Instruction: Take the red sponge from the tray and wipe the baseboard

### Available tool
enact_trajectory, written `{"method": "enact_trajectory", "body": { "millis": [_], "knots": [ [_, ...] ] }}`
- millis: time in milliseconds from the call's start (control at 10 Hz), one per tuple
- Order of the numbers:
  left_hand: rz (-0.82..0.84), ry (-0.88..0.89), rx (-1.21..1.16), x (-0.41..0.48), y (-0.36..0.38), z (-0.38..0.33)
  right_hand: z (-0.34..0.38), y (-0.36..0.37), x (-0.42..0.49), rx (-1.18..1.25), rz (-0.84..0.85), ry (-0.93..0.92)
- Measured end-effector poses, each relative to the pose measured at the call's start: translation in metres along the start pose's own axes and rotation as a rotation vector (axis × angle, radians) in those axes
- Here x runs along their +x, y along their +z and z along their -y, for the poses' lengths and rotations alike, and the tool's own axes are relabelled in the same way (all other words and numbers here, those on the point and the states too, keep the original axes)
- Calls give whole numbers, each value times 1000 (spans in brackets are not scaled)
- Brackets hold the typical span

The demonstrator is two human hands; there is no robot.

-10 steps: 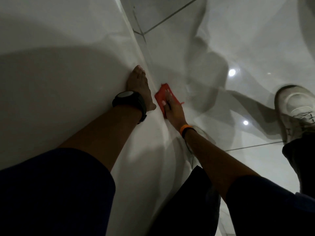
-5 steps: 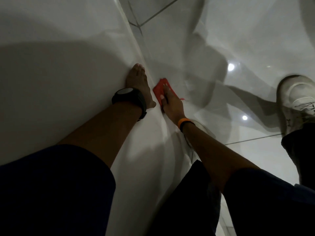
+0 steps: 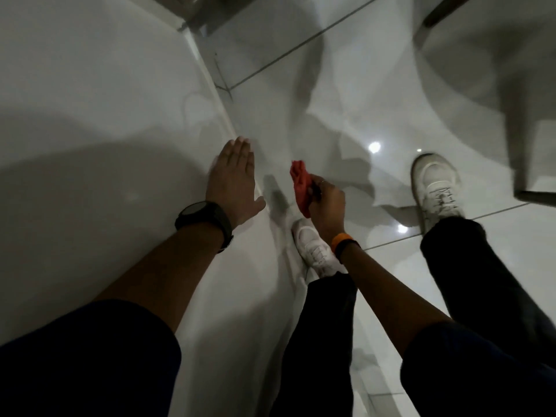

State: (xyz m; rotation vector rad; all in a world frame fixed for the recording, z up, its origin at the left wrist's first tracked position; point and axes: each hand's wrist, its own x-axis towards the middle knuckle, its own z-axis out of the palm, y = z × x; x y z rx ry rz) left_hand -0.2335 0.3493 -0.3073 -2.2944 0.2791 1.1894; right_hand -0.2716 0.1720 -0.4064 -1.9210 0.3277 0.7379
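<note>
My right hand (image 3: 326, 203) is closed around the red sponge (image 3: 301, 185), which sticks out crumpled toward the upper left, lifted off the baseboard. The white baseboard (image 3: 210, 76) runs diagonally from the top centre down past my hands along the foot of the white wall (image 3: 90, 100). My left hand (image 3: 233, 179), with a black watch on its wrist, lies flat with fingers together against the wall just left of the baseboard. No tray is in view.
Glossy white floor tiles (image 3: 346, 85) with dark grout lines fill the right side. My two white shoes (image 3: 313, 248) (image 3: 433, 188) stand on the floor, one right by the baseboard. A dark furniture leg and frame (image 3: 517, 115) stand at the upper right.
My right hand has pulled the sponge off the baseboard and bunched it up. The view has risen and drawn back, showing both shoes. My left hand stays on the wall.
</note>
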Motion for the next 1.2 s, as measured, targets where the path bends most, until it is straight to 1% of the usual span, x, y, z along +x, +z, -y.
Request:
{"method": "enact_trajectory", "body": {
  "millis": [100, 200, 300, 400, 500, 600, 700, 800, 900, 1000, 1100, 1200],
  "knots": [
    [-123, -23, -130, -23, -36, 3, 49, -60, -7, 42, -90, -93],
    [-273, -64, -277, -61, -110, 5, 128, -167, -43, 73, -186, -252],
    [-401, -71, -362, -83, -171, 3, 179, -241, -72, 42, -243, -347],
    [-637, -21, -506, -113, -291, -4, 253, -364, -105, -86, -421, -537],
    [-760, 38, -569, -122, -367, -17, 281, -435, -110, -173, -499, -604],
    [-818, 80, -601, -119, -456, -47, 287, -508, -91, -414, -590, -675],
    [-818, 77, -576, -111, -492, -70, 274, -533, -67, -652, -567, -637],
    [-703, 105, -542, -97, -518, -104, 239, -554, -39, -922, -364, -580],
    [-610, 130, -544, -93, -514, -121, 216, -557, -32, -1082, -155, -504],
    [-519, 163, -596, -98, -505, -137, 196, -555, -29, -1192, -10, -408],
    [-529, 149, -591, -100, -508, -135, 199, -554, -26, -1249, 8, -383],
    [-637, 90, -527, -115, -512, -113, 235, -552, -28, -1226, -91, -428]
  ]
}}
